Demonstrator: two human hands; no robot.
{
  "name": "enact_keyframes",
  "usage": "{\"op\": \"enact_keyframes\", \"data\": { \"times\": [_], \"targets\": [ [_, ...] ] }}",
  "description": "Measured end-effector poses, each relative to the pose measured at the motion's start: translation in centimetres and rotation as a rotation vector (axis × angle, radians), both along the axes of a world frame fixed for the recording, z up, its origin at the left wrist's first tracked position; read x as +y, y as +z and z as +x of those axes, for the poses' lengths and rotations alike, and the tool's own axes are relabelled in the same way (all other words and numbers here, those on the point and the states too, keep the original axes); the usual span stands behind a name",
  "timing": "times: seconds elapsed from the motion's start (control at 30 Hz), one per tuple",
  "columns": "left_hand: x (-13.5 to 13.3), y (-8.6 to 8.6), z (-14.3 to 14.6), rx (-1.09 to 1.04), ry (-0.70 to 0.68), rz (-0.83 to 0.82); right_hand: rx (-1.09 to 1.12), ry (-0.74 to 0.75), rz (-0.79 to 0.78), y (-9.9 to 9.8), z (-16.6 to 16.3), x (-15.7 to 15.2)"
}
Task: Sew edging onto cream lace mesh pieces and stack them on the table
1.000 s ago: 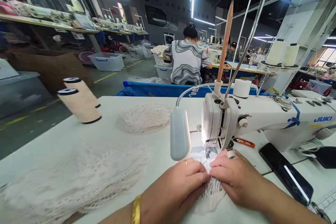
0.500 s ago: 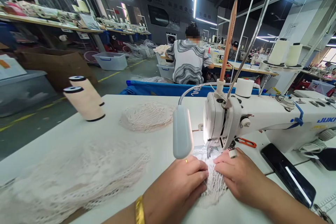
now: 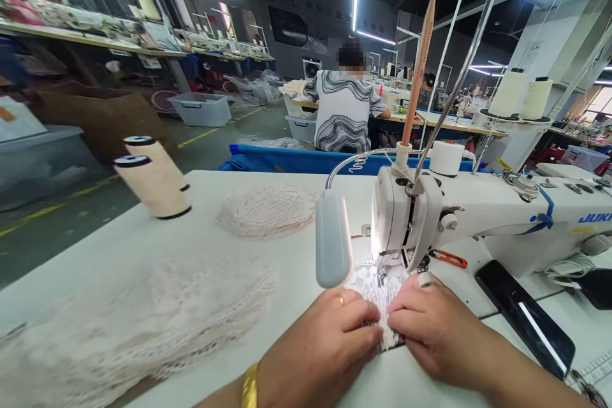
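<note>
A small piece of white lace fabric (image 3: 377,290) lies under the needle of a white sewing machine (image 3: 478,220). My left hand (image 3: 329,338), with a gold ring and bangle, has its fingers curled and pinches the lace's left side. My right hand (image 3: 430,325), a thimble-like ring on one finger, presses and pinches the lace's right side. Both hands meet just in front of the presser foot. Most of the lace is hidden beneath my hands.
A grey gooseneck lamp (image 3: 332,242) hangs left of the needle. Lace piles (image 3: 143,319) (image 3: 268,210) and two thread cones (image 3: 155,182) sit on the white table (image 3: 210,248). Orange snips (image 3: 447,259) and a black phone (image 3: 526,319) lie to the right. A person (image 3: 347,108) sits ahead.
The lace has fed back under the needle, so less of it shows in front of my hands. Both hands stay together on it, shifted slightly toward the machine.
</note>
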State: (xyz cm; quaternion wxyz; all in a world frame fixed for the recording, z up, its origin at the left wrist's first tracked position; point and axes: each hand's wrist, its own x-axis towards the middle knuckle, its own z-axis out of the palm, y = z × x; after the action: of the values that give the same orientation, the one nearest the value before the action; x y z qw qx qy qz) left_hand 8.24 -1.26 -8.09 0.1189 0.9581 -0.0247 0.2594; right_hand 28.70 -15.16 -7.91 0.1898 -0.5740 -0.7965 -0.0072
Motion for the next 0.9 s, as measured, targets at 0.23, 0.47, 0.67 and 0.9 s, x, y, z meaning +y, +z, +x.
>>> {"op": "enact_keyframes", "data": {
  "times": [0.23,0.47,0.67,0.9],
  "targets": [
    [0.8,-1.5,0.6,-0.076,0.048,0.008,-0.022,-0.059,-0.002,-0.7,0.2,0.3],
    [0.8,-1.3,0.6,-0.04,-0.015,0.017,-0.016,-0.035,0.027,-0.6,0.1,0.0],
    [0.7,-0.7,0.7,-0.034,-0.017,0.013,-0.022,-0.063,0.012,-0.9,0.0,0.1],
    [1.8,-1.2,1.2,-0.029,0.016,0.005,0.058,-0.111,0.012,-1.3,0.1,0.7]
  ]
}}
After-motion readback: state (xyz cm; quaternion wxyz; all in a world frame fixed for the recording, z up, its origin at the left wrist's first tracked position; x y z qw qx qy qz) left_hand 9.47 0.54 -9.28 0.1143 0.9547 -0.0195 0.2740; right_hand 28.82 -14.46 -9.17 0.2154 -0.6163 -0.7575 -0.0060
